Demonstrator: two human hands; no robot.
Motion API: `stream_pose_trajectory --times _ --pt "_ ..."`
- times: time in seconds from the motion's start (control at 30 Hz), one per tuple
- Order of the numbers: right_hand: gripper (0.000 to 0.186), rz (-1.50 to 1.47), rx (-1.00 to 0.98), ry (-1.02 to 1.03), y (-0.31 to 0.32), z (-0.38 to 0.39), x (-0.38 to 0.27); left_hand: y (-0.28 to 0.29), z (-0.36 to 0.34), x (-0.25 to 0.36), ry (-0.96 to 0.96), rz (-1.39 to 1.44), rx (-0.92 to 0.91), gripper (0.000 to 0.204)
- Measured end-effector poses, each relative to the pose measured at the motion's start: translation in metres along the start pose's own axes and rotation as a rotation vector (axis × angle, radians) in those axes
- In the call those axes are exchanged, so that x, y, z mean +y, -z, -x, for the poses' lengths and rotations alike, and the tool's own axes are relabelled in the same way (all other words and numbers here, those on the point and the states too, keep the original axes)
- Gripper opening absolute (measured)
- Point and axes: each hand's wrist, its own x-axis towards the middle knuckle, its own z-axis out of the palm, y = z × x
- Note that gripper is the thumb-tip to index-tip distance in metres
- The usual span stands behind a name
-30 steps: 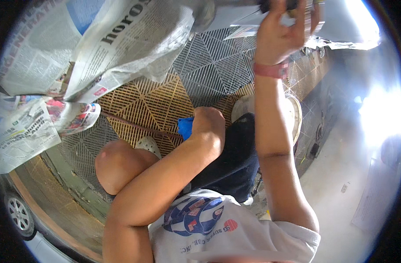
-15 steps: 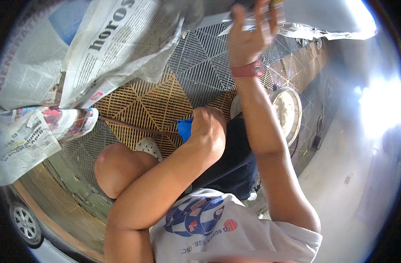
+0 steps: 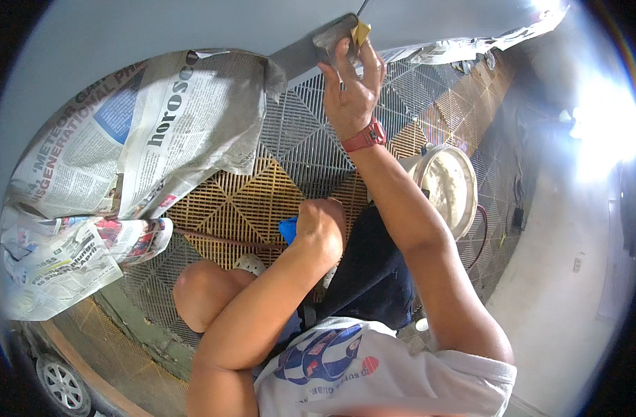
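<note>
My right hand (image 3: pixel 352 97), with a red watch on its wrist, reaches up to the grey car panel (image 3: pixel 213 24). Its fingers are closed on a flat grey sanding block (image 3: pixel 334 38) with a yellow sheet (image 3: pixel 361 33) at its edge, held against the panel's lower part. Down by my knees, my left hand (image 3: pixel 320 228) is a closed fist around a crumpled blue cloth (image 3: pixel 288 229). Only a bit of that cloth sticks out on the left; the fingers' far side is hidden.
Newspaper sheets (image 3: pixel 200 132) mask the wheel area at the left. A white bucket (image 3: pixel 473 201) with pale contents stands beside my right forearm. A reddish hose (image 3: pixel 220 242) crosses the slatted floor tiles (image 3: pixel 300 139). Another car's wheel (image 3: pixel 63 383) shows at lower left.
The view has shifted, so more of the panel shows. My right hand, blurred before, now sits further left with the block against the panel. My left hand keeps its grip on the blue cloth.
</note>
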Motion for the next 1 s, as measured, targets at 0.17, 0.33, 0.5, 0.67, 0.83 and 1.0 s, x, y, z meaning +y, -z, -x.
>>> stream_pose_trajectory --times 0.17,0.33,0.5,0.67,0.83,1.0 --pt "0.056 -0.025 0.129 0.109 0.008 -0.079 -0.044 0.003 0.012 0.009 0.043 -0.073 0.021 0.040" --pt "0.059 -0.040 0.029 0.093 0.010 -0.037 -0.020 0.001 0.003 0.002 -0.056 -0.087 0.005 0.056" --pt "0.060 -0.062 0.225 0.104 0.004 -0.107 -0.055 -0.012 0.010 -0.002 -0.008 -0.138 0.127 0.056" --pt "0.055 -0.055 0.079 0.097 0.003 -0.037 -0.035 -0.002 0.004 0.000 -0.036 -0.054 0.012 0.058" --pt "0.055 -0.099 0.162 0.059 0.013 -0.109 -0.073 -0.011 0.008 -0.001 -0.014 -0.094 0.163 0.060" --pt "0.051 -0.053 0.133 0.116 0.004 -0.072 -0.052 -0.010 0.005 0.004 -0.047 -0.111 0.078 0.061"
